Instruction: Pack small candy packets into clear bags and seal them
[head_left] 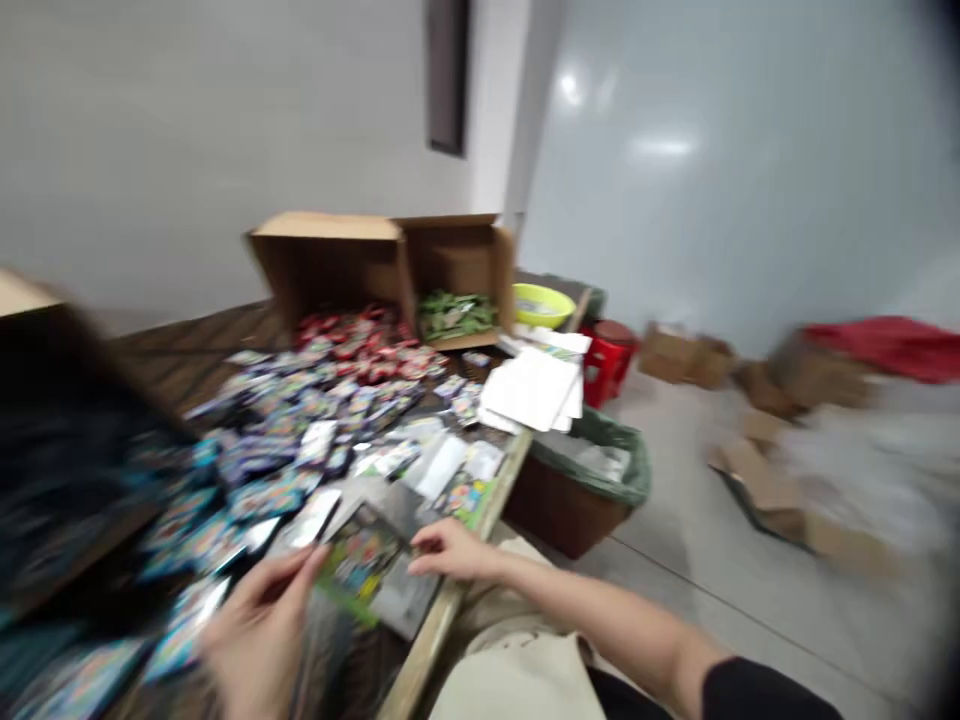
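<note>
A clear plastic bag with a colourful green-edged print is held low over the near edge of the table. My left hand pinches its left edge between thumb and fingers, blurred by motion. At the bag's right side, my right hand is closed, thumb and forefinger together on the edge. Just beyond lie more printed bags, overlapping. Small blue packets and purple packets are heaped to the left and ahead of my hands.
Two cardboard boxes lie sideways at the back, one with red packets, one with green packets. White sheets and a yellow basin are on the right. Beside the table stands a lined bin. Flattened cardboard litters the floor.
</note>
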